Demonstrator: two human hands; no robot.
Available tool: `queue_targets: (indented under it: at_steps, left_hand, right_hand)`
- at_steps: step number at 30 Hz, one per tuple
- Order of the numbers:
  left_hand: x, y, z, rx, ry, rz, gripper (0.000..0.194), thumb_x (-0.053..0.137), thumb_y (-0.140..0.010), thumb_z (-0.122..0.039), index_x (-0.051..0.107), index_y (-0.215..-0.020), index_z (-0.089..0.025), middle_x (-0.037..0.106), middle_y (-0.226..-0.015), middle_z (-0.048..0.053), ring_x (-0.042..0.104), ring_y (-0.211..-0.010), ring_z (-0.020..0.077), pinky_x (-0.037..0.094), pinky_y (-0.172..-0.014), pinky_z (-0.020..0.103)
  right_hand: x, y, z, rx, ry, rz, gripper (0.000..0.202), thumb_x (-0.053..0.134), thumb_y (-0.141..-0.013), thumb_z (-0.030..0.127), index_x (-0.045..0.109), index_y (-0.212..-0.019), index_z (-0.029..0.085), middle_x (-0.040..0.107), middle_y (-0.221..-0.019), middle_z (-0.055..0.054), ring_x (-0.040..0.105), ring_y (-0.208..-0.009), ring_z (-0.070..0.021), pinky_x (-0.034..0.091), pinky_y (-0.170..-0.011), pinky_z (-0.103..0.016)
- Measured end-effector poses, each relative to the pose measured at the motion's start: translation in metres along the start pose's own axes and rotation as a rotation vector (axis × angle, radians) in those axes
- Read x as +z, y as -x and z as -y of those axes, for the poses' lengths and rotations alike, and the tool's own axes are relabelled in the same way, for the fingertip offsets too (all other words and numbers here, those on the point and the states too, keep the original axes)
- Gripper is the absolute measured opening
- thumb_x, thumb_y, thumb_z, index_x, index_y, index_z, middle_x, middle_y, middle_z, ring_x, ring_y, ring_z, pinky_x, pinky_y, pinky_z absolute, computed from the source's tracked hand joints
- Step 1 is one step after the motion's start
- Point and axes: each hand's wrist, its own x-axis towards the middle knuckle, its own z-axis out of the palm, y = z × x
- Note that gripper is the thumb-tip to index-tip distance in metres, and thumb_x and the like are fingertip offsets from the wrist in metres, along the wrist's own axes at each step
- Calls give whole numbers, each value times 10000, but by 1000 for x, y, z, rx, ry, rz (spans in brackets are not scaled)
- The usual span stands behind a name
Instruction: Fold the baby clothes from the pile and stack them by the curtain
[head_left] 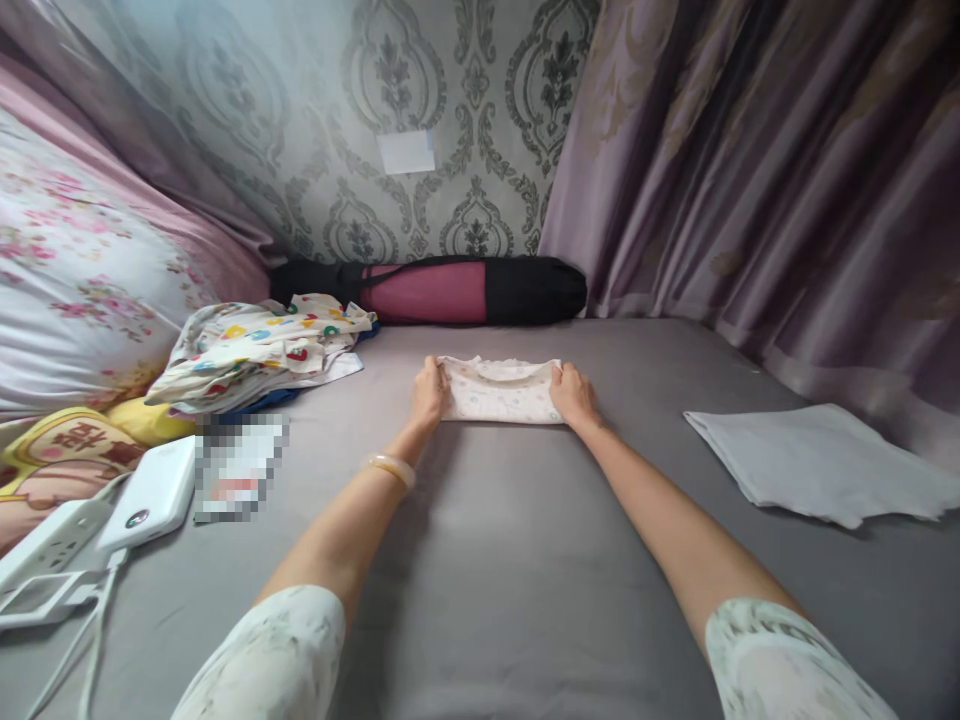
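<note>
Between my two hands is a small white garment point(499, 395) with a faint print, folded into a low rectangle on the grey sheet point(517, 580). Its upper edge dips in a curve like a neckline. My left hand point(431, 392), with a pale bangle on the wrist, is closed on the left end. The right end is pinched by my right hand point(574, 395). Both arms reach straight forward, and the cloth is stretched level between them.
To the left lie a heap of printed clothes point(262, 345), a white power bank point(150, 495) with cables, a power strip point(56, 545) and a blurred-out packet point(240, 468). Folded white cloth point(817, 460) lies right. A black and maroon bag point(427, 290) lines the wall.
</note>
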Motion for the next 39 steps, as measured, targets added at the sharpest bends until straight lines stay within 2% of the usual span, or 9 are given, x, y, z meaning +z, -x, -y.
queue_targets:
  at_steps: [9, 15, 19, 23, 28, 34, 39]
  left_hand:
    - [11, -11, 1, 7, -52, -26, 330, 262, -1013, -363, 516, -1149, -201, 694, -1055, 121, 669, -946, 242, 440, -722, 292]
    - [12, -15, -4, -152, -148, 85, 350, 329, -987, -385, 578, -1098, -165, 699, -1054, 170, 666, -998, 299, 462, -766, 339]
    - [13, -19, -4, -192, -164, 75, 393, 330, -975, -421, 622, -1033, -163, 699, -1058, 179, 657, -1025, 311, 473, -784, 352]
    - [15, -21, -3, -196, -183, 68, 389, 328, -971, -414, 627, -1022, -170, 698, -1061, 178, 656, -1030, 306, 478, -789, 354]
    - [14, -17, -7, -181, -192, 60, 362, 294, -990, -374, 570, -1114, -173, 697, -1068, 180, 666, -1017, 291, 473, -812, 360]
    - [19, -18, -10, -192, -151, 28, 424, 198, -1008, -358, 488, -1180, -100, 681, -1063, 254, 672, -1005, 340, 464, -817, 413]
    - [22, -21, -9, -168, -155, 54, 422, 200, -999, -334, 482, -1198, -91, 683, -1049, 260, 675, -989, 354, 469, -811, 428]
  right_hand:
    - [10, -17, 2, -20, 62, -18, 434, 259, -1025, 391, 540, -1219, 122, 683, -1053, -203, 658, -1031, -305, 467, -855, -385]
    - [17, -26, 0, 74, 29, 75, 418, 330, -1007, 382, 601, -1174, 112, 673, -1108, -212, 647, -1063, -311, 473, -877, -396]
    - [18, -33, -1, 112, 6, 119, 436, 367, -991, 396, 619, -1182, 96, 661, -1142, -229, 627, -1107, -313, 462, -906, -400]
    - [17, -37, 0, 131, -7, 134, 460, 358, -992, 407, 629, -1188, 91, 650, -1171, -238, 614, -1132, -315, 451, -930, -401]
    - [19, -35, 1, 130, -11, 108, 471, 334, -1003, 383, 609, -1197, 54, 643, -1159, -268, 613, -1134, -323, 442, -935, -420]
    - [19, -33, 3, 148, -30, 60, 508, 292, -1012, 395, 585, -1211, 31, 652, -1144, -273, 624, -1103, -314, 447, -911, -399]
    - [20, -39, 3, 156, -1, 73, 494, 316, -1007, 379, 595, -1204, 23, 650, -1153, -274, 628, -1096, -316, 454, -906, -397]
